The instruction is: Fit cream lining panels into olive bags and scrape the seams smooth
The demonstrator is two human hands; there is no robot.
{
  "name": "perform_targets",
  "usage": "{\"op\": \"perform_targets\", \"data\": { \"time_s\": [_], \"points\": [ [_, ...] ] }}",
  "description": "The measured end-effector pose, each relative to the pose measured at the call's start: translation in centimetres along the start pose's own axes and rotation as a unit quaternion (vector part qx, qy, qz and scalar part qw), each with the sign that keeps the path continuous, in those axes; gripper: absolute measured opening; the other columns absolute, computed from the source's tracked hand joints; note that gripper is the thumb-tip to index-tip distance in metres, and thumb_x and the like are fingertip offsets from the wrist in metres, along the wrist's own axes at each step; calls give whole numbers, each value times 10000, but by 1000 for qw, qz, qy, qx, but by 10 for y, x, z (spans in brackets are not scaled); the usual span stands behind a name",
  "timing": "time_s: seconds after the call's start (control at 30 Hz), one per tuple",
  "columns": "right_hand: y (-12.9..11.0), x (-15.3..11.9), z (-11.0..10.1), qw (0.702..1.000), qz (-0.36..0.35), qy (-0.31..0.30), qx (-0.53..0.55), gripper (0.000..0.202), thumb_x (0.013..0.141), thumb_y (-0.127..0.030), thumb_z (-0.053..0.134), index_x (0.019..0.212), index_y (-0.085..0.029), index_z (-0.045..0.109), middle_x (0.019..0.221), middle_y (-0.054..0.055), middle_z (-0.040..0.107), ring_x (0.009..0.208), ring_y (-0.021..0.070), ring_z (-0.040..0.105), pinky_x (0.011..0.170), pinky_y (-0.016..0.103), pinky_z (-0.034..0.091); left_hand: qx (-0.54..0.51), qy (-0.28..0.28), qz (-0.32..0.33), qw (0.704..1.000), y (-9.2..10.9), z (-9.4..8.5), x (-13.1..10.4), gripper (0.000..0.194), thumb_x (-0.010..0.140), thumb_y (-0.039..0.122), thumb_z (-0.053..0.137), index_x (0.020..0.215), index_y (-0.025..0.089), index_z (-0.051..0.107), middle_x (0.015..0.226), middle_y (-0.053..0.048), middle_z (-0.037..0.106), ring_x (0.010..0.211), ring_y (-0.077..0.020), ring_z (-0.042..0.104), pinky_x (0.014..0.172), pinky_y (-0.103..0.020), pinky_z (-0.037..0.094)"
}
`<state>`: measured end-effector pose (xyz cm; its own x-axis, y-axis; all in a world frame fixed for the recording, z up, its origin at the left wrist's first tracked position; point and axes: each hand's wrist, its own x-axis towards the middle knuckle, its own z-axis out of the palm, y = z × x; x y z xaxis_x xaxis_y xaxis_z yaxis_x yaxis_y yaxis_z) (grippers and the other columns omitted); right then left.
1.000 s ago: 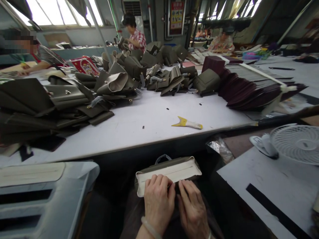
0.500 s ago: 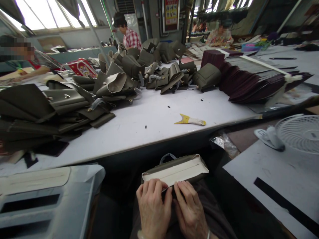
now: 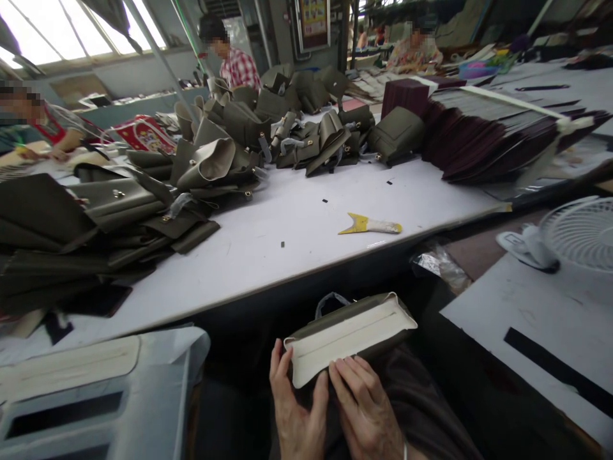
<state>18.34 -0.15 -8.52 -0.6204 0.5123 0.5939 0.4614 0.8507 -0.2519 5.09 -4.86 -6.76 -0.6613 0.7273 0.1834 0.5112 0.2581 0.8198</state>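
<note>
A dark olive handbag (image 3: 354, 335) rests on my lap, its cream-coloured long face turned up and a plastic-wrapped handle loop (image 3: 330, 300) at its far side. My left hand (image 3: 299, 402) is at the bag's near left corner, with fingers and thumb spread apart around it. My right hand (image 3: 366, 406) has its fingers together on the near long edge, gripping the bag there; its thumb is hidden. The bag sits tilted, its right end farther away.
On the white table (image 3: 268, 255) lie a yellow forked tool (image 3: 368, 225), piled olive bags (image 3: 115, 198) and a bound maroon stack (image 3: 464, 137). A plastic crate (image 3: 163, 377) stands left; a white fan (image 3: 582, 236) sits right. Co-workers, one in a checked shirt (image 3: 239, 67), are across the table.
My left hand has slid left from the near edge to the bag's corner, its fingers spreading. My right hand stays on the near edge. The view has shifted slightly.
</note>
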Motion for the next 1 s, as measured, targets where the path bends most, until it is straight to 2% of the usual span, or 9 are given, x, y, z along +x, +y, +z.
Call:
{"op": "perform_targets", "data": {
  "time_s": [0.17, 0.33, 0.47, 0.6, 0.67, 0.77, 0.87, 1.0],
  "points": [
    [-3, 2, 2, 1000, -10, -3, -15, 443, 885, -89, 399, 1294, -43, 561, 1270, 126, 602, 1274, 272, 432, 1112, 428, 329, -95, -18, -113, 989, -11, 10, -11, 630, 894, 402, 549, 1440, 255, 273, 1476, -132, 385, 1359, -293, 404, 1135, -469, 342],
    [-4, 6, 2, 999, -11, -25, -38, 448, 873, -129, 418, 1286, -57, 576, 1246, 119, 619, 1242, 267, 454, 1132, 423, 305, -166, 8, -192, 967, -6, 14, -8, 719, 858, 413, 578, 1464, 292, 212, 1522, -97, 320, 1383, -292, 358, 1134, -457, 340],
    [-5, 12, 3, 998, -3, -17, -54, 419, 883, -134, 419, 1251, -71, 609, 1176, 112, 652, 1193, 251, 487, 1131, 414, 306, -221, 26, -219, 950, 3, 15, 0, 703, 832, 334, 604, 1447, 317, 263, 1535, -48, 312, 1410, -271, 308, 1157, -416, 300],
    [-6, 18, 3, 998, -8, 9, -63, 392, 900, -134, 400, 1199, -68, 644, 1107, 109, 672, 1135, 243, 515, 1110, 406, 332, -285, 64, -254, 922, 13, 15, 6, 733, 778, 267, 667, 1428, 335, 336, 1515, -23, 353, 1403, -291, 315, 1180, -467, 226],
    [-6, 20, 3, 998, -16, 26, -62, 395, 903, -127, 375, 1166, -61, 662, 1098, 113, 670, 1124, 247, 519, 1097, 403, 351, -294, 62, -269, 915, 16, 14, 6, 759, 760, 271, 687, 1433, 326, 340, 1506, -32, 367, 1404, -307, 312, 1185, -488, 202],
    [-5, 22, 4, 995, -17, 71, -68, 411, 905, -89, 338, 1118, -69, 689, 1067, 105, 670, 1100, 237, 532, 1097, 394, 355, -257, 39, -248, 933, 12, 12, 3, 792, 751, 351, 704, 1447, 311, 326, 1509, -48, 358, 1407, -325, 307, 1192, -491, 180],
    [-2, 24, 5, 990, -22, 115, -83, 382, 923, -99, 362, 1086, -95, 707, 1012, 81, 674, 1039, 212, 557, 1104, 367, 356, -189, 18, -206, 960, 1, 9, 4, 869, 732, 447, 708, 1471, 312, 272, 1512, -66, 346, 1399, -344, 318, 1181, -507, 216],
    [6, 25, 0, 988, -23, 140, -58, 335, 918, -120, 410, 1088, -103, 698, 973, 72, 673, 990, 193, 567, 1063, 335, 410, -127, -33, -110, 985, -6, 1, 18, 792, 709, 468, 719, 1413, 301, 396, 1497, -39, 382, 1406, -320, 303, 1208, -466, 160]
  ]
}}
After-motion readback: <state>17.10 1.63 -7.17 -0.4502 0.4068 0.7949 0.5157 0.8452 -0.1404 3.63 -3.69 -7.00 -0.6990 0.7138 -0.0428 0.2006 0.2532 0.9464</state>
